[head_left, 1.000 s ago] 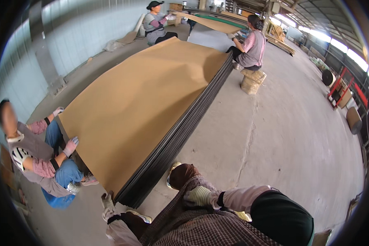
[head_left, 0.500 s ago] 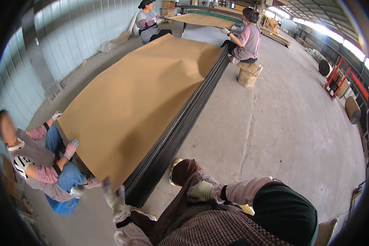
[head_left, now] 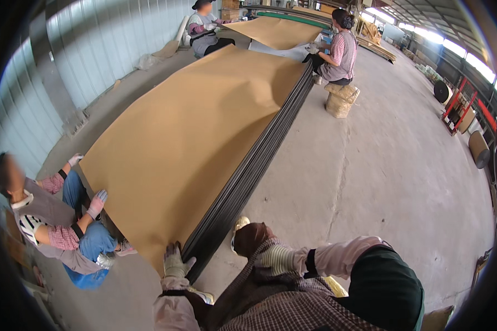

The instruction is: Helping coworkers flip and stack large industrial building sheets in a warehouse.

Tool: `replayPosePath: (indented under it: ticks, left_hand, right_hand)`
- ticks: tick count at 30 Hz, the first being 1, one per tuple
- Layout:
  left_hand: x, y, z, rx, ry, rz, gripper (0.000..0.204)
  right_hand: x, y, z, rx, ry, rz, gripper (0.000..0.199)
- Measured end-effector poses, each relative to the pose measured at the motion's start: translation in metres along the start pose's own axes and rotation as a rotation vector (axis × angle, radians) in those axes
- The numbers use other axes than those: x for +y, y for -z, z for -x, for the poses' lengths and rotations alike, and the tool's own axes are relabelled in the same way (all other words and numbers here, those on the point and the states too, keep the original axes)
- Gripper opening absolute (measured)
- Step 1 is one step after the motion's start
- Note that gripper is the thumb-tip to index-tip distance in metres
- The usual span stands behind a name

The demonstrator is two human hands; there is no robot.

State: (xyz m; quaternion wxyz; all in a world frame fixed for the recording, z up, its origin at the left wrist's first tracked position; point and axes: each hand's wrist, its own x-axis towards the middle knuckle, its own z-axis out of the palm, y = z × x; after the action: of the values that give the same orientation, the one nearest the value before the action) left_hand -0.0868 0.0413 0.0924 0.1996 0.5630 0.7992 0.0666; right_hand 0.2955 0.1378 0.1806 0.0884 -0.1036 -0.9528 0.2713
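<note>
My left hand (head_left: 176, 261), in a pale striped glove with grey fingertips, lies with spread fingers at the near corner of a large brown paper-like sheet (head_left: 171, 138). The sheet covers a long stack of dark thin layers (head_left: 248, 165), whose edges show along the right side. My right hand (head_left: 276, 259), in a similar glove, rests on the checked apron (head_left: 281, 309) over my lap; its fingers are mostly hidden. At the left, a seated person's gloved hand (head_left: 97, 204) is at the sheet's left edge, and that person's other hand (head_left: 75, 159) is at the corner farther back.
Two seated people handle another brown sheet (head_left: 279, 32) at the far end. One sits on a wrapped bundle (head_left: 341, 100). A blue stool (head_left: 85, 277) stands at the left. Concrete floor (head_left: 370, 176) stretches right, toward a red hand truck (head_left: 458, 107) and a roll (head_left: 479, 149).
My left hand has moved right and now lies spread at the sheet's near corner. The far brown sheet has shifted and its near edge sags lower. My right hand stays on my lap.
</note>
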Motion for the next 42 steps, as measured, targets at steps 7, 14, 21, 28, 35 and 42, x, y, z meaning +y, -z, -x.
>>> replayPosePath:
  ticks: [7, 14, 21, 28, 35, 42]
  left_hand:
    - [0.012, -0.006, 0.007, 0.136, -0.002, -0.009, 0.088]
    - [0.050, 0.017, -0.003, 0.097, 0.169, 0.008, 0.080]
    - [0.035, 0.020, -0.012, -0.081, 0.187, 0.077, 0.100]
    - [0.038, 0.017, -0.031, -0.098, 0.143, 0.021, 0.101]
    - [0.024, 0.007, -0.002, -0.054, 0.128, 0.018, 0.096]
    - [0.015, -0.010, 0.005, -0.019, 0.055, -0.003, 0.104]
  right_hand:
    - [0.147, 0.128, -0.101, 0.151, -0.581, 0.314, 0.052]
    - [0.364, 0.187, -0.175, 0.193, -0.712, 0.655, 0.079]
    - [0.536, 0.254, -0.270, 0.658, -0.558, 1.063, 0.076]
    - [0.643, 0.198, -0.240, 0.215, -1.081, 0.613, 0.081]
    - [0.570, 0.206, -0.218, 0.020, -1.067, 0.706, 0.075]
    - [0.454, 0.198, -0.127, 0.159, -0.906, 0.842, 0.039]
